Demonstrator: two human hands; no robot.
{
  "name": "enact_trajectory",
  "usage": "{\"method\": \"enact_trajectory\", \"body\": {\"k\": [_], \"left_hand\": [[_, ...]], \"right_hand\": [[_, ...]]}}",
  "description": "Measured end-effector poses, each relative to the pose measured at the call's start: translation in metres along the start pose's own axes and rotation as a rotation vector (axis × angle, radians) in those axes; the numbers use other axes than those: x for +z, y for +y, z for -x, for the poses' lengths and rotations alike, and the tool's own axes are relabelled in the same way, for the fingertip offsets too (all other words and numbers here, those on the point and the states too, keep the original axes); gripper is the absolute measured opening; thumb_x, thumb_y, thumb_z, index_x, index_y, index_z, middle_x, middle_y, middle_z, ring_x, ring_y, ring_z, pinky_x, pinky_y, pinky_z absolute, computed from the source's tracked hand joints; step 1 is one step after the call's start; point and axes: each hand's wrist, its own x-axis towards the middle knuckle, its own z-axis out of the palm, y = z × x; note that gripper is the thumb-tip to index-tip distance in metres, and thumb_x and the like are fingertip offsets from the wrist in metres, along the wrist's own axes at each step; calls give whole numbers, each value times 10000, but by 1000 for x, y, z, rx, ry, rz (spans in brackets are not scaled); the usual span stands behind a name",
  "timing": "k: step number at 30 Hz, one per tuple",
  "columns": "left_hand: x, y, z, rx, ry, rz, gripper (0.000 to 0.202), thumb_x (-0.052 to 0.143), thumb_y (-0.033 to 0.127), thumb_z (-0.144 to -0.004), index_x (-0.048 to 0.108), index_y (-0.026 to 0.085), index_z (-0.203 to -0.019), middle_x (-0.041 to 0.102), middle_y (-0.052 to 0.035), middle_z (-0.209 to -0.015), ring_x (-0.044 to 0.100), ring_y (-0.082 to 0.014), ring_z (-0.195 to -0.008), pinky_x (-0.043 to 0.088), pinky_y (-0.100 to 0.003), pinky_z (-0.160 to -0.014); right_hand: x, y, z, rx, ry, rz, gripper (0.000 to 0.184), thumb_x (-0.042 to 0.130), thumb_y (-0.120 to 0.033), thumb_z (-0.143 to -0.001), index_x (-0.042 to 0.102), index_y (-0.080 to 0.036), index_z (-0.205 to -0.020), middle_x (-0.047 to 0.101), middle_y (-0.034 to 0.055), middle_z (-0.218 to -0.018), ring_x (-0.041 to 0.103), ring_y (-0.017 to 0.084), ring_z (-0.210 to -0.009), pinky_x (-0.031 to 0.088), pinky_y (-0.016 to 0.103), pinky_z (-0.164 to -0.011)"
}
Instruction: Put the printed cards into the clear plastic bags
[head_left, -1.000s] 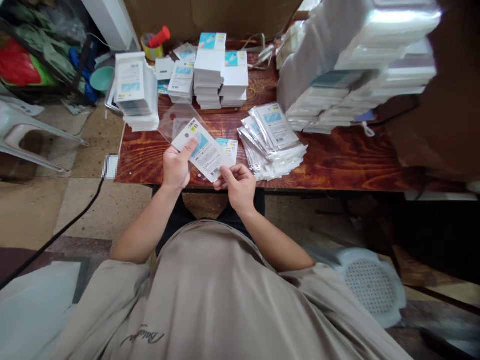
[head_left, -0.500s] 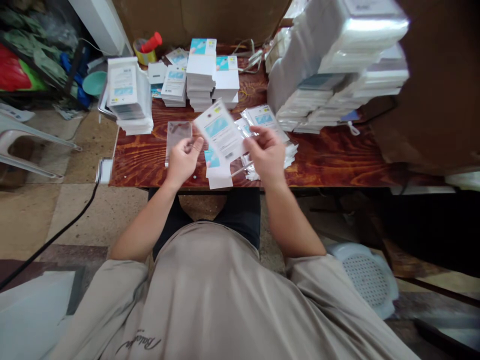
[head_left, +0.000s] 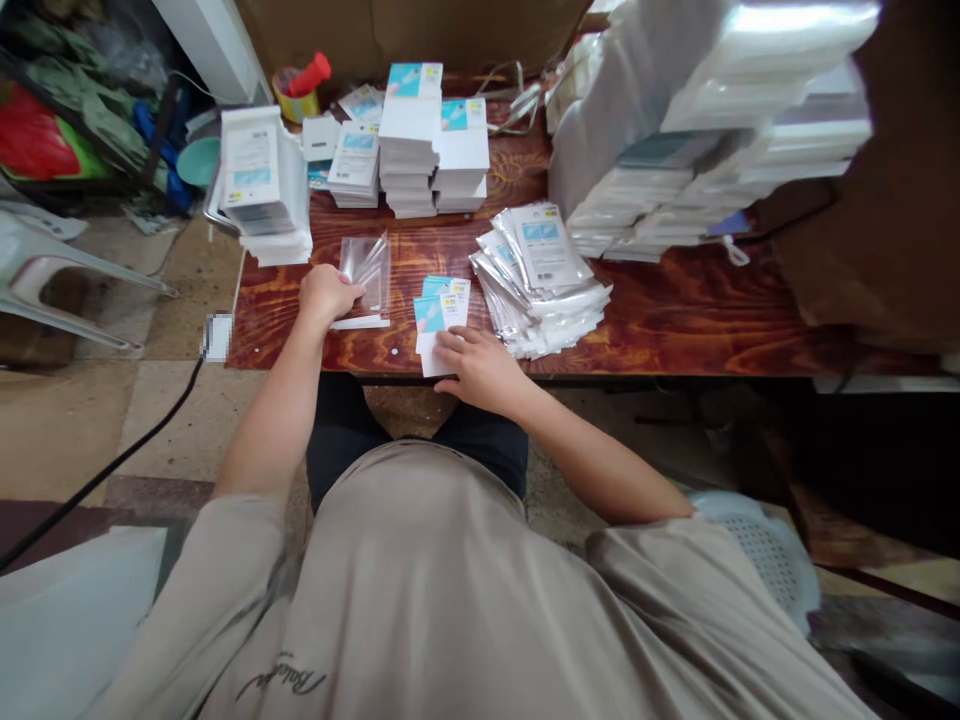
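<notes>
My left hand [head_left: 328, 295] is on the near left of the table, its fingers pinched at the edge of a creased clear plastic bag [head_left: 373, 262] that lies flat. To the right, my right hand [head_left: 484, 370] rests with fingers apart on a few small printed cards [head_left: 430, 315] in white and blue, at the table's front edge. Beside it lies a fanned pile of cards packed in clear bags [head_left: 551, 250]; the topmost shows a blue picture and a barcode.
Stacks of cards stand along the back, among them a tall banded stack [head_left: 409, 130] and a left stack [head_left: 259, 180]. High piles of plastic bags [head_left: 637, 130] rise at right. A yellow tape roll [head_left: 298, 105] holds a red object [head_left: 311, 73]. A white stool [head_left: 772, 550] is at lower right.
The bagged card I held between both hands now appears on the right pile. My left hand moved left onto the clear bag; my right hand came down onto the small cards.
</notes>
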Motion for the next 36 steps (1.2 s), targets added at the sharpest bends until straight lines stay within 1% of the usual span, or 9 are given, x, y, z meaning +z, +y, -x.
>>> {"method": "enact_trajectory", "body": {"k": [3,7,10,13,16,21,29,32,36], "left_hand": [[-4,-1,4,52,45,6,193,840,273,-760,658,207,-751,718,-68,-852,685,-265,-913,520,-399,-937],[-11,3,19,56,179,347,249,801,133,-758,607,206,-896,665,-17,-847,662,-199,-865,543,-364,-926],[-12,5,26,-60,137,841,477,808,27,-677,567,215,-1044,644,17,-845,681,-166,-789,581,-331,-827],[-10,6,31,-148,-27,1217,463,822,25,-639,580,203,-991,673,8,-839,696,-150,-740,597,-297,-756],[-6,9,40,-172,-138,1416,370,827,56,-655,556,212,-853,696,11,-785,687,-126,-686,599,-257,-702],[1,17,63,-113,-77,1372,434,860,77,-643,495,223,-827,732,-5,-800,749,-179,-732,629,-299,-696],[1,18,86,-88,-77,1319,329,896,170,-736,635,184,-936,768,-62,-878,782,-209,-800,659,-351,-783],[5,19,86,-106,-100,1384,208,854,208,-812,674,175,-911,780,-71,-891,784,-195,-813,655,-333,-787],[13,25,87,-176,-86,1408,185,847,221,-830,669,181,-863,782,-63,-859,782,-188,-809,636,-288,-720]], "right_hand": [[-2,-8,-1,-19,-89,50,213,636,-252,-1008,724,-87,-1109,713,208,-1296,629,340,-1264,523,428,-1011],[-12,3,4,-8,-48,22,272,460,-178,-1062,725,-123,-1091,772,152,-1096,716,258,-1020,533,348,-876],[-16,10,11,137,310,-91,293,460,-230,-1058,735,-167,-1139,791,125,-1100,732,232,-988,541,329,-860],[-17,9,14,396,793,-297,358,476,-393,-1064,751,-195,-948,763,78,-849,717,215,-817,549,326,-778],[-14,1,13,594,1013,-687,424,556,-544,-1021,717,-218,-803,680,27,-703,673,196,-706,550,307,-672],[-2,-11,11,601,959,-1168,322,741,-555,-901,753,-239,-837,737,10,-819,698,188,-761,599,313,-712],[10,-16,7,691,798,-1330,411,734,-636,-857,771,-236,-944,707,2,-749,652,162,-629,586,277,-500],[5,-17,5,697,768,-1413,430,790,-630,-792,750,-212,-883,691,-10,-700,613,133,-536,563,256,-444],[0,-23,7,703,604,-1469,451,811,-620,-753,701,-183,-765,647,-12,-571,586,119,-429,462,210,-352]]}}
